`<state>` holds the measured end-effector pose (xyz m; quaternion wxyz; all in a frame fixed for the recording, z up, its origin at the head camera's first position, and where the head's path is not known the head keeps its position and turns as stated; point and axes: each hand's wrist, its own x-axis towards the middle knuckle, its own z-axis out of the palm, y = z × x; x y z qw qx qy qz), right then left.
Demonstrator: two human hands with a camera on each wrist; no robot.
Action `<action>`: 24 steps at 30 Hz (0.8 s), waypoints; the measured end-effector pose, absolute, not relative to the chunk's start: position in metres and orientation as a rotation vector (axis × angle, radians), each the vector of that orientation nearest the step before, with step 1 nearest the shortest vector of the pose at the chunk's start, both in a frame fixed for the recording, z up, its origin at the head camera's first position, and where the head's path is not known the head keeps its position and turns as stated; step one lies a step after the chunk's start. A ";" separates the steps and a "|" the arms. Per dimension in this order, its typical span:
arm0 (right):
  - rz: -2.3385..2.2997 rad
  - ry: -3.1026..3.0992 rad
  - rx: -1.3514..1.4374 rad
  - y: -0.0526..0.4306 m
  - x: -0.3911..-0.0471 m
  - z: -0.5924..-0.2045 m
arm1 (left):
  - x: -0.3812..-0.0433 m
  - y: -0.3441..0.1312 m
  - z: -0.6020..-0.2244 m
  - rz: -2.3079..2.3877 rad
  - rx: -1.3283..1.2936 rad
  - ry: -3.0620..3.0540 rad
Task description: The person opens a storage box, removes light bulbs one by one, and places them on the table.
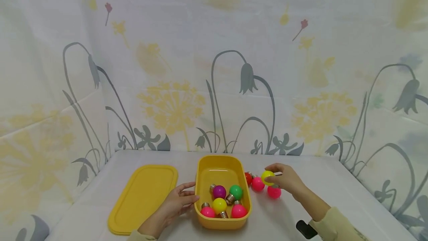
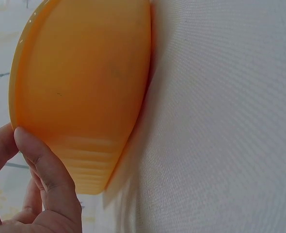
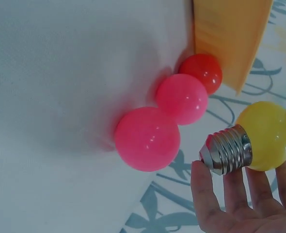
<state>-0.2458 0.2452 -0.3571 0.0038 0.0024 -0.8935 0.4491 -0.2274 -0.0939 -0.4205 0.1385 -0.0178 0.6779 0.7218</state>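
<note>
My right hand [image 1: 287, 177] holds a yellow light bulb [image 3: 266, 136] by its round globe, to the right of a yellow plastic box [image 1: 222, 161]. The bulb's silver screw base [image 3: 228, 149] sticks out past the fingers. Below it a red bulb [image 3: 201, 73] and two pink bulbs [image 3: 182, 99] lie on the table close to the box's wall. My left hand [image 1: 178, 202] grips the box's left rim between thumb and finger. Inside the box lie a purple bulb [image 1: 219, 192], a green bulb [image 1: 236, 192], a yellow bulb [image 1: 219, 205] and two pink bulbs [image 1: 239, 211].
A yellow lid [image 1: 143, 196] lies flat on the white table [image 1: 267, 226], left of the box. Behind the table hangs a flower-printed cloth [image 1: 214, 29]. A black device [image 1: 305, 230] sits near the right wrist.
</note>
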 end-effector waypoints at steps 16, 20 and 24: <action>1.390 -2.759 -0.047 0.275 -0.251 -0.375 | -0.226 -0.092 -0.418 2.095 -0.071 1.954; 1.365 -2.762 -0.072 0.284 -0.255 -0.380 | -0.226 -0.093 -0.418 2.100 -0.074 1.946; 1.361 -2.764 -0.097 0.292 -0.258 -0.384 | -0.226 -0.094 -0.420 2.107 -0.070 1.944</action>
